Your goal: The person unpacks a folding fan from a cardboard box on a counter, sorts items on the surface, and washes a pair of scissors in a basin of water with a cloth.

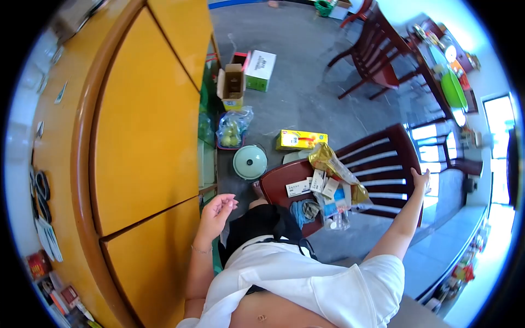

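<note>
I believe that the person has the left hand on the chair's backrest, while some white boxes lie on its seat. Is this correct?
Not quite: the head view shows the right hand on the chair's backrest; the left hand is raised apart from it. The white boxes do lie on the seat.

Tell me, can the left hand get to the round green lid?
Probably yes, with some bending: the left hand seems empty and nothing covers the round green lid, but it sits down low, near the floor.
</note>
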Motion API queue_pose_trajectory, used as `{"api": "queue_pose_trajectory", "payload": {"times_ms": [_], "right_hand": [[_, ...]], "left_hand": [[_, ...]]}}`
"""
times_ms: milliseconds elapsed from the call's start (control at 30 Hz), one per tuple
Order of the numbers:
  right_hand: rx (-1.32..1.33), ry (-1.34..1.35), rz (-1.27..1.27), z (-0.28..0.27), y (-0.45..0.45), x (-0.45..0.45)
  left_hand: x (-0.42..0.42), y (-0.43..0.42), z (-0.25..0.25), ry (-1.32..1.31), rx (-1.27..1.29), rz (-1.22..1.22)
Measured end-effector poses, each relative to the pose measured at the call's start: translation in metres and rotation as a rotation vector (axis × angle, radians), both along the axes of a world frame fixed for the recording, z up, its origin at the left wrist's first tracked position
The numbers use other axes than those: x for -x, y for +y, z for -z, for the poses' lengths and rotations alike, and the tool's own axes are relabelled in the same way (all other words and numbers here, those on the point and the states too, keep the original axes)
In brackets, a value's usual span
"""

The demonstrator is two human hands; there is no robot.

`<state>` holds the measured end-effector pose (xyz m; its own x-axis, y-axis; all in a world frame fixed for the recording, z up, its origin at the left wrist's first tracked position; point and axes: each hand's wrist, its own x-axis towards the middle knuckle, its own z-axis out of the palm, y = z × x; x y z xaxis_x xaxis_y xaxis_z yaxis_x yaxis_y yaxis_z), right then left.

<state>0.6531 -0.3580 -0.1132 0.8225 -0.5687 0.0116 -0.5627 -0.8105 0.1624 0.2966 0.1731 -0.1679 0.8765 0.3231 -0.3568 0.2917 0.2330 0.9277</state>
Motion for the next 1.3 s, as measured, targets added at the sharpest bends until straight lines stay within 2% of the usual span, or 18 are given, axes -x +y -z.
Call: {"api": "queue_pose_trajectory", "payload": {"times_ms": [67,133,167,267,333,433,567,767,933,1000,1067,1133,1167,1200,1267,1300], "right_hand": [[0.017,0.046,0.076,0.020,-0.052,0.022],[-0.018,0.030,0.091,0.024,-0.068,0.048],[-0.057,-0.039,0.041,0.056,-0.119,0.045],[-0.006,-0.059,0.063,0.044,-0.096,0.052],[-0.008,-0.023,0.048,0.038,-0.092,0.053],[0.004,-0.066,0.019,0.041,-0.096,0.058],[-0.025,-0.027,-0.049,0.029,-0.095,0.064],[-0.153,-0.081,-0.240,0.016,-0.108,0.069],[-0.232,0.040,-0.422,0.002,-0.128,0.061],[-0.295,0.089,-0.511,-0.005,-0.137,0.055],[-0.367,0.165,-0.602,0.000,-0.153,0.042],[-0.638,0.313,-0.764,0.011,-0.175,0.020],[-0.826,0.327,-0.829,0.020,-0.180,0.008],[-0.874,0.364,-0.819,0.018,-0.175,-0.003],[-0.744,0.118,-0.988,0.029,-0.157,-0.027],[-0.787,0.143,-1.035,0.024,-0.142,-0.039]], "left_hand": [[0.002,-0.008,0.013,0.012,0.048,0.085],[0.004,-0.019,0.044,0.080,0.091,0.144],[0.003,-0.025,0.068,0.149,0.122,0.152],[0.006,-0.052,0.143,0.428,0.200,0.152],[0.026,-0.074,0.188,0.516,0.140,0.210],[0.042,-0.099,0.198,0.632,0.227,0.236],[0.053,-0.130,0.204,0.690,0.209,0.286],[-0.001,-0.196,0.184,0.532,0.120,0.413],[-0.053,-0.285,0.167,0.455,0.117,0.377],[-0.071,-0.333,0.165,0.410,0.172,0.342],[-0.092,-0.389,0.157,0.474,0.252,0.251],[-0.107,-0.443,0.134,0.518,0.474,0.176],[-0.113,-0.466,0.129,0.538,0.584,0.212],[-0.122,-0.486,0.126,0.550,0.694,0.252],[-0.134,-0.518,0.133,0.529,0.753,0.263],[-0.141,-0.530,0.123,0.523,0.740,0.243]]}}
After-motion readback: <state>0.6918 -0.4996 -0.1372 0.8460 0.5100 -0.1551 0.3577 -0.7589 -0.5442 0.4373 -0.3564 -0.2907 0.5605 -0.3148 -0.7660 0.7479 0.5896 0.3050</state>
